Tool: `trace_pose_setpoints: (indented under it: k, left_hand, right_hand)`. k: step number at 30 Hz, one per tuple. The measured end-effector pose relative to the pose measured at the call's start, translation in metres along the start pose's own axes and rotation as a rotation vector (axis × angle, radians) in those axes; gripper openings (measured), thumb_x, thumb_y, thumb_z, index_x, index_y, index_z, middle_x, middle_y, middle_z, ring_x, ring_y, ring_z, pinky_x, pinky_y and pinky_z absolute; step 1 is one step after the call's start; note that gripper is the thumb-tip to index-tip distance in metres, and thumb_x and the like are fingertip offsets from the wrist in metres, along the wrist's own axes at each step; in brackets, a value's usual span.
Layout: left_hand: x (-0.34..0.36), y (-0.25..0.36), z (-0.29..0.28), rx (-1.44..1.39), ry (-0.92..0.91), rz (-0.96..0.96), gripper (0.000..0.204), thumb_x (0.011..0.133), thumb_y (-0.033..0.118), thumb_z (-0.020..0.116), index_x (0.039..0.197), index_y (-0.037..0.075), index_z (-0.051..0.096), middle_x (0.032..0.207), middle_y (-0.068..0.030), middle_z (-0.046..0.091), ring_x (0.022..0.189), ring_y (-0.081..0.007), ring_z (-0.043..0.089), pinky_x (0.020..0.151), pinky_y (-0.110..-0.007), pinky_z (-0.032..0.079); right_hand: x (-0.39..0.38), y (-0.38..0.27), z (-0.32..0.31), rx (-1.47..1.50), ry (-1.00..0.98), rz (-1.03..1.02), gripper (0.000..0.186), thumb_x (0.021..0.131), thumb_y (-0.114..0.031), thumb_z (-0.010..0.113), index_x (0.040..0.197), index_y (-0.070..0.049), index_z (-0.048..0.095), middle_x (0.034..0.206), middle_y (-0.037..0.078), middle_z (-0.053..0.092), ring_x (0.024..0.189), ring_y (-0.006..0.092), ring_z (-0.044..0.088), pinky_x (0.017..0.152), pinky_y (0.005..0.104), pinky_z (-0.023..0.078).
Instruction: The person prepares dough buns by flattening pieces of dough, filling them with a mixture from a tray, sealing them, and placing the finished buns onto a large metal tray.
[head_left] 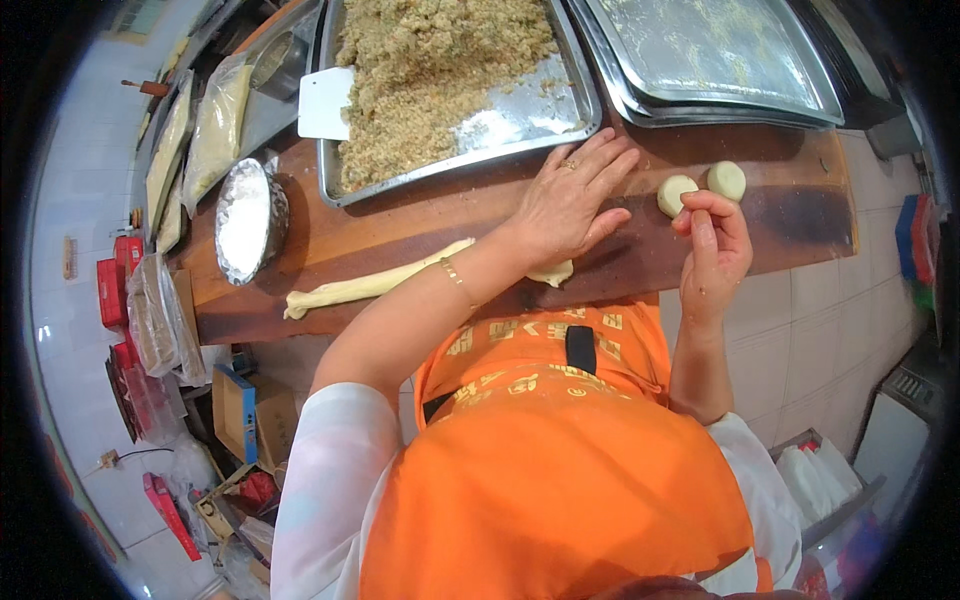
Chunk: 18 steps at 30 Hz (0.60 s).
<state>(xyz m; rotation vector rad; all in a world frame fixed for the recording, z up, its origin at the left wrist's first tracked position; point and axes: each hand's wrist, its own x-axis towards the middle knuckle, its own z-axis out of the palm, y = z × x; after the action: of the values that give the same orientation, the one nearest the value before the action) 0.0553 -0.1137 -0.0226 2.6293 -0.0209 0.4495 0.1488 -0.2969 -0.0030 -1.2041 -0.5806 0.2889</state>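
Orange cloth — our apron (pixel 550 490) — fills the lower middle of the head view. Upper centre, our left hand (pixel 578 200) is wide, fingers straight and thumb apart, just beside the corner of a metal tray (pixel 515 115) of crumbly mixture (pixel 430 80). Right of centre, our right hand (pixel 718 255) curls narrow near two pale round pieces (pixel 677 196); we cannot tell whether it pinches anything. Left of centre, a dough strip (pixel 365 285) lies on the wooden table (pixel 780 230), partly hidden by our forearm (pixel 420 310).

Pale dough rope (pixel 370 286) lies L of rnd pcs (pixel 727 181).
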Motion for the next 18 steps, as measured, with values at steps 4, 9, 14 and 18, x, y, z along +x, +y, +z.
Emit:
trace_pose_setpoints:
  k: [4,9,14,18]
  left_hand:
    - [0.0,-0.006,0.016,0.155,0.029,0.11,0.063,0.088,0.026,0.067,0.143,0.005,0.047,0.147,-0.0157,0.047,0.143,-0.0317,0.038,0.112,-0.048,0.034]
    - [-0.032,0.028,0.005,0.138,0.04,0.003,0.069,0.089,0.03,0.067,0.147,0.005,0.042,0.155,-0.0161,0.037,0.148,-0.0326,0.028,0.12,-0.048,0.022]
    - [-0.05,0.02,0.011,0.046,-0.031,-0.136,0.066,0.091,0.02,0.064,0.149,0.003,0.038,0.156,-0.0179,0.037,0.148,-0.0331,0.03,0.12,-0.046,0.026]
    - [-0.098,0.011,0.0,0.151,-0.04,-0.09,0.052,0.083,0.004,0.062,0.134,0.002,0.054,0.133,-0.0181,0.055,0.126,-0.0362,0.051,0.106,-0.045,0.042]
  right_hand:
    - [-0.018,0.009,-0.006,-0.055,0.005,0.066,0.013,0.098,-0.003,0.057,0.106,-0.001,0.067,0.094,0.002,0.065,0.082,0.0072,0.06,0.076,0.0211,0.048]
    - [-0.035,-0.004,-0.009,-0.195,-0.003,0.111,0.013,0.099,-0.006,0.057,0.107,-0.002,0.066,0.092,0.001,0.064,0.083,0.0071,0.06,0.076,0.0213,0.047]
    - [-0.038,-0.013,-0.014,-0.212,-0.019,0.158,0.014,0.1,-0.005,0.056,0.108,-0.001,0.066,0.09,0.001,0.064,0.082,0.0066,0.059,0.075,0.0218,0.047]
    - [-0.046,-0.016,-0.015,-0.228,-0.002,0.139,0.013,0.1,-0.005,0.056,0.107,-0.002,0.066,0.09,0.001,0.064,0.082,0.0065,0.059,0.075,0.0212,0.047]
